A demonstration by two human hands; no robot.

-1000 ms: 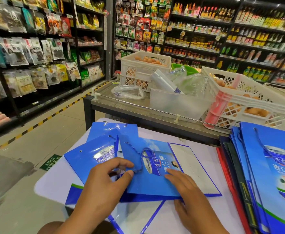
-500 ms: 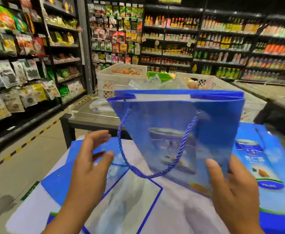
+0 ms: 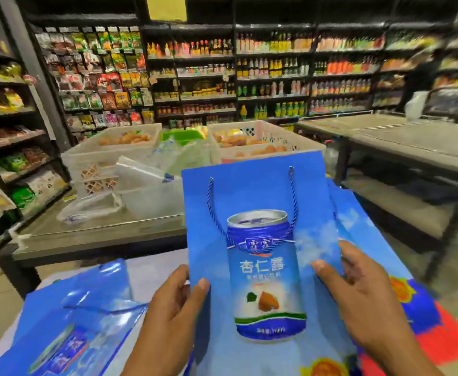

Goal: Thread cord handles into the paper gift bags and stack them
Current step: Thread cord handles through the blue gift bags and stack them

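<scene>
I count one flat blue paper gift bag with a printed can (image 3: pixel 265 240), one dark blue twisted cord handle (image 3: pixel 211 210) hanging down its face. My left hand (image 3: pixel 173 308) pinches its left edge; my right hand (image 3: pixel 358 297) pinches its right edge. Half a second ago it stood open; now it's flattened over the pile of blue bags on the right (image 3: pixel 363 218).
</scene>
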